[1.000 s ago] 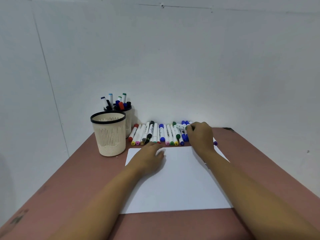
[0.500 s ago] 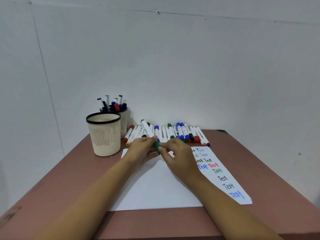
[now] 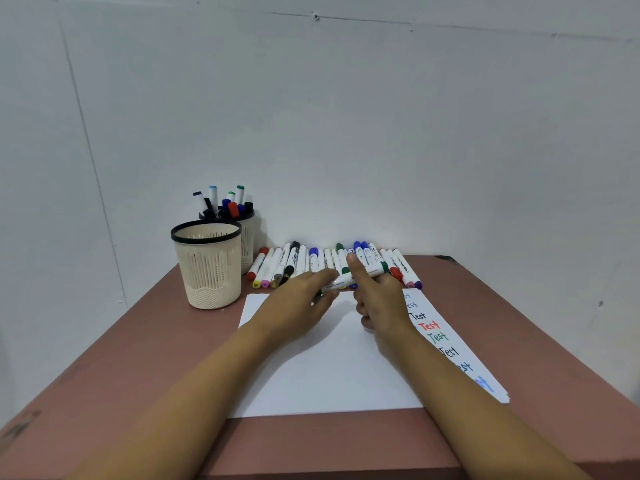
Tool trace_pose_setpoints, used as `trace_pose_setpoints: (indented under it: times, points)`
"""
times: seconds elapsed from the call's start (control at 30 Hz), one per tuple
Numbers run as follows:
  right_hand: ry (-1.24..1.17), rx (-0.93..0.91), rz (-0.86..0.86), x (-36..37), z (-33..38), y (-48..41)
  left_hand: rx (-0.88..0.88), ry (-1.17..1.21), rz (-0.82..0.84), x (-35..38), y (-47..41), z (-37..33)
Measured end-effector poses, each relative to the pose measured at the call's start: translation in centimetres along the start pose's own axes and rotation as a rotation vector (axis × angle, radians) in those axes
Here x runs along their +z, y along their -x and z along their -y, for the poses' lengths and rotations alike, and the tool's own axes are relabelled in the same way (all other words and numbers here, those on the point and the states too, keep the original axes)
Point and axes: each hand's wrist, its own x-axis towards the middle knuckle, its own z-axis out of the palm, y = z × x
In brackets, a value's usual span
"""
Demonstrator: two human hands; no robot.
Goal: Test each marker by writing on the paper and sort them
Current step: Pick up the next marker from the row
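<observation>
half a second ago both our hands were pinched together on the green cap of a marker just above the top edge of the paper (image 3: 332,368); now they have drawn a little apart and the marker (image 3: 349,278) lies nearly level between them, over the near ends of the row of markers (image 3: 304,263). our right hand (image 3: 379,299) grasps the white barrel with the thumb pressed on top, a green end showing past its fingers. our left hand (image 3: 298,306) has its fingertips at the other end, but we cannot tell whether it grips the barrel or a pulled-off cap there. we judge the cap is coming off, so writing comes next. the used sheet (image 3: 446,344) with its column of "test" words peeks out at the right, the top paper is blank, the near cup (image 3: 207,265) looks empty, and the far cup (image 3: 247,237) holds sorted markers.
</observation>
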Motion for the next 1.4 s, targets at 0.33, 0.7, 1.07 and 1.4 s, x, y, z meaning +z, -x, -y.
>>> trace_pose_setpoints:
  times: [0.33, 0.7, 1.07, 1.4]
  points:
    - [-0.112, -0.008, 0.087, -0.1, 0.2, -0.3, -0.041, -0.140, 0.035, 0.2, -0.1, -0.9]
    - [-0.076, -0.220, 0.273, -0.7, 0.2, -0.7, -0.136, 0.477, 0.069, -0.4, 0.0, -1.4]
    - [0.873, -0.748, -0.078, -1.4, -1.6, -1.6, -0.003, -0.305, 0.067, -1.0, 0.3, 0.7]
    - [1.228, -0.750, 0.442, -1.7, -1.4, -0.7, 0.152, -0.362, 0.255, -1.3, 0.6, 1.2]
